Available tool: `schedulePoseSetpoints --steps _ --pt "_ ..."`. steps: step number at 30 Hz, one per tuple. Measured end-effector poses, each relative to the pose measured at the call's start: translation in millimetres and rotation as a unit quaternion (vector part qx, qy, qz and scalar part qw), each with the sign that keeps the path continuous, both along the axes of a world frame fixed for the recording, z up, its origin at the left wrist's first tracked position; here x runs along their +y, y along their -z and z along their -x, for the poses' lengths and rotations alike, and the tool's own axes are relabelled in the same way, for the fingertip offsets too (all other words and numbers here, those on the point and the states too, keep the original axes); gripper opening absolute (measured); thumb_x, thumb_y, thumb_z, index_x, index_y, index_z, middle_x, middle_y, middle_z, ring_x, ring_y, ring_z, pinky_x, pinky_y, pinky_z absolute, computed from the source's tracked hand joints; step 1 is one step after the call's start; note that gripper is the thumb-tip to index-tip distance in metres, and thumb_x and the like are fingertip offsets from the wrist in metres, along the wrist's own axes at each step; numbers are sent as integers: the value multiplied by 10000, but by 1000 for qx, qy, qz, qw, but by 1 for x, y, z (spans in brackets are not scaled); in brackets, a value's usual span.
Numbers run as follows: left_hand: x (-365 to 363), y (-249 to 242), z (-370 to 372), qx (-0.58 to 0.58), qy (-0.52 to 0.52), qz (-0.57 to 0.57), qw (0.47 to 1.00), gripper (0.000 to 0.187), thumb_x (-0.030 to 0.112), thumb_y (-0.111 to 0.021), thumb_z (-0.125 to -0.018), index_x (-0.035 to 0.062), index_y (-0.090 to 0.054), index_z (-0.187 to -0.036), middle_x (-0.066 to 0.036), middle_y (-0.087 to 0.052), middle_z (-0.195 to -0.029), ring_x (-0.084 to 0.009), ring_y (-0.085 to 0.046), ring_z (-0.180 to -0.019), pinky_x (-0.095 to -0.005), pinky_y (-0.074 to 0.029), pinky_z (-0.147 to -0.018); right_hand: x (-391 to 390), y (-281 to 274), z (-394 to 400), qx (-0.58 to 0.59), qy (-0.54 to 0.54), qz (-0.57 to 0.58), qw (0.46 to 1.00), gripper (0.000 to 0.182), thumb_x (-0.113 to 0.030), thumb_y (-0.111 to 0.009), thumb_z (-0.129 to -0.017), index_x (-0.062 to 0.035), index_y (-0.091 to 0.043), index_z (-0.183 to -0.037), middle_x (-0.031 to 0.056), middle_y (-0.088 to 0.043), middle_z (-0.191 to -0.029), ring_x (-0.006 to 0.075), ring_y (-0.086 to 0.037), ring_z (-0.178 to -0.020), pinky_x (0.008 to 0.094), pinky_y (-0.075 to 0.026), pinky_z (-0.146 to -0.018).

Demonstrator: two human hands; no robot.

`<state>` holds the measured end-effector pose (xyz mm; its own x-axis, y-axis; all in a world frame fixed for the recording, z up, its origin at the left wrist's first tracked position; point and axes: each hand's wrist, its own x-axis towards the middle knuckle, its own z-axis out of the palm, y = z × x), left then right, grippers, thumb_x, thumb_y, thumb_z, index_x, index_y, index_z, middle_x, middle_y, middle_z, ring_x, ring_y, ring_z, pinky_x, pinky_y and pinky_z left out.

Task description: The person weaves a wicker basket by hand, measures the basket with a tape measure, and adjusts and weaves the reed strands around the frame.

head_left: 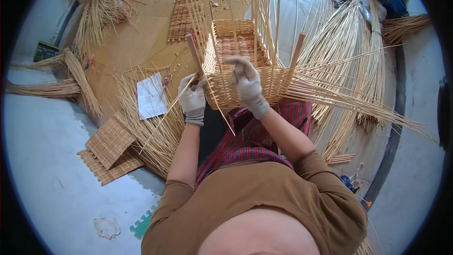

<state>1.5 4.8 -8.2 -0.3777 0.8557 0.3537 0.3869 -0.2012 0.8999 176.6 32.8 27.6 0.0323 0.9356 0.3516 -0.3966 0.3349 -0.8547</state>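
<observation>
A half-woven wicker basket (273, 81) rests over my lap, with long upright strands rising from its rim. Two brown wooden sticks, one at the left corner (194, 54) and one at the right corner (297, 51), stand out of its near wall. My left hand (192, 99), in a pale work glove, is closed at the left corner beside the stick, and a loose strand crosses it. My gloved right hand (248, 85) is in front of the near wall, fingers curled at the rim around an upright strand; the exact grip is partly hidden. Many strands fan out to the right.
Bundles of long wicker (337, 33) lie at the right, and more wicker (106, 19) at the far left. Flat woven panels (111, 141) and a white paper (151, 95) are on the left. Another woven panel (183, 16) lies behind the basket.
</observation>
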Motion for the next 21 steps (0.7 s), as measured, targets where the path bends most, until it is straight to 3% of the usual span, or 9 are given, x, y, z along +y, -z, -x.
schedulePoseSetpoints --steps 2,4,6,7,9,12,15,18,21 --pt "1 -12 -2 72 -18 -11 997 332 133 -817 -848 27 -648 -1113 -43 -664 -957 -127 -649 -847 -249 -529 -761 -19 -13 -6 -107 -110 -20 988 565 182 -335 -841 -42 -639 -1261 -53 -511 -750 28 -444 -645 192 -420 -600" --pt "-8 -15 -11 -15 -18 -11 1000 374 155 -830 -837 41 -637 -1136 -49 -664 -959 -128 -656 -866 -256 -528 -746 -13 -1 0 -48 -64 -35 996 392 107 -400 -955 -47 -655 -1211 -42 -513 -729 36 -454 -633 207 -476 -643" --pt "-17 -7 -15 77 -87 18 993 330 137 -795 -853 67 -638 -1135 -83 -693 -1011 -189 -685 -875 -322 -538 -754 2 3 -20 38 -29 129 991 232 -51 -468 -1050 -44 -659 -1183 8 -634 -845 43 -510 -679 233 -538 -721" --pt "-20 -16 -20 184 18 -31 982 331 180 -761 -883 86 -634 -1174 -118 -696 -1076 -243 -686 -923 -351 -532 -797 1 3 -25 49 -41 126 990 251 -192 -477 -1082 -55 -664 -1177 34 -690 -986 64 -585 -759 269 -571 -798" --pt "-28 -37 -34 306 144 65 939 512 237 -713 -888 176 -557 -1372 -222 -568 -1376 -381 -651 -1087 -449 -531 -872 -9 -2 -37 -21 -8 177 984 243 -173 -475 -1081 -54 -667 -1169 33 -694 -994 76 -613 -806 285 -573 -811" --pt "-22 -23 -55 419 71 43 904 715 233 -737 -852 235 -440 -1503 -224 -402 -1521 -421 -621 -1136 -476 -530 -918 3 -6 -46 -112 37 179 977 212 -88 -510 -1046 -38 -668 -1178 103 -710 -1092 199 -684 -1029 355 -564 -910" --pt "-20 -19 -61 407 86 101 904 845 239 -744 -840 310 -321 -1567 -228 -326 -1554 -451 -606 -1132 -492 -531 -942 32 -48 -22 -463 123 -82 874 406 24 -540 -957 -77 -609 -1344 214 -553 -1431 330 -539 -1335 397 -485 -1041" --pt "-19 -22 -66 410 74 133 899 847 243 -734 -849 362 -299 -1566 -237 -341 -1539 -430 -630 -1088 -491 -552 -871 43 -63 -6 -360 114 -58 924 529 40 -469 -997 -206 -533 -1461 197 -589 -1387 269 -587 -1271 352 -506 -983" --pt "-17 -21 -64 443 62 140 883 809 244 -722 -862 413 -323 -1544 -234 -348 -1538 -395 -647 -1068 -479 -543 -877 6 -36 -64 -317 20 80 945 563 65 -419 -987 -163 -482 -1497 145 -641 -1303 182 -634 -1123 300 -521 -912"
